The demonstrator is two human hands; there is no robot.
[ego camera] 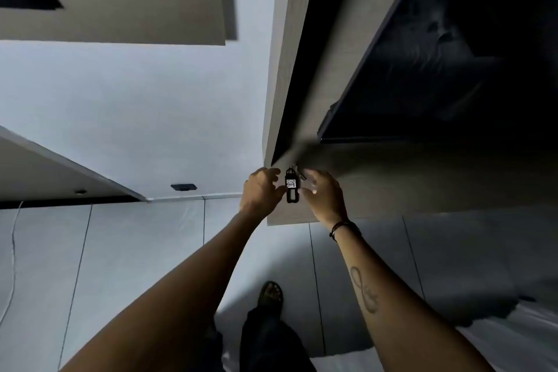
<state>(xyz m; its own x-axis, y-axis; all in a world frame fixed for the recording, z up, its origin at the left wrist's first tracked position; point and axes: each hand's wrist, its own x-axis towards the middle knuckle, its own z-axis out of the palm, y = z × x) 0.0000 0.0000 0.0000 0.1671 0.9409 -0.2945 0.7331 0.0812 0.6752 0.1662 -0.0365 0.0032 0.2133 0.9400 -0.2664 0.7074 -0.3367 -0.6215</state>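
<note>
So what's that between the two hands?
A black key tag with a white label hangs between the left hand and right hand, in the head view.

Left grip (261, 190) and right grip (324, 193) meet at a black key tag (291, 187).
The tag, with a white label, hangs at the corner of a wooden cabinet (392, 178). Fingertips lie at both its sides, but the blur hides any pinch. Below, a sandalled foot (270, 293) stands on the tiled floor (136, 251).
</note>
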